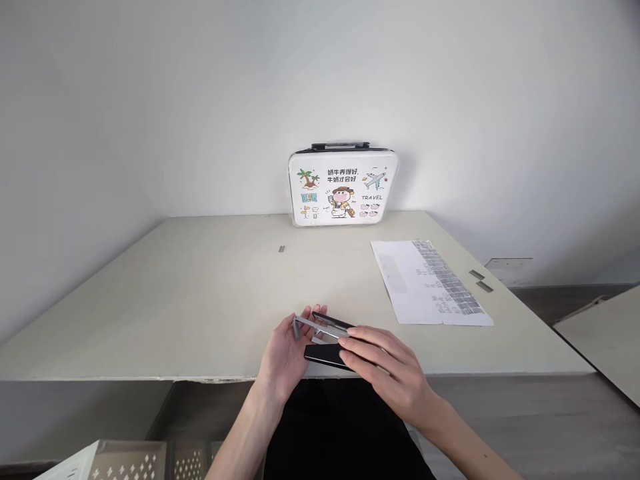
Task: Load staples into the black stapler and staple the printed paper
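Observation:
A black stapler (326,355) is opened up just above the table's front edge, its metal staple channel (323,327) swung out between the two black halves. My right hand (393,370) grips it from the right, fingers along the channel and body. My left hand (283,350) is palm up at the stapler's far left end, with its fingers curled partly behind the channel. Beside the left thumb is a small grey piece (297,329) that looks like a strip of staples; the fingers partly hide how it is held.
On the pale table (175,300) lie a printed paper sheet (400,280), one staple strip (281,249) and two more strips (480,280) near the right edge. A white cartoon-printed case (345,187) stands against the wall. White perforated baskets (130,460) sit below at left.

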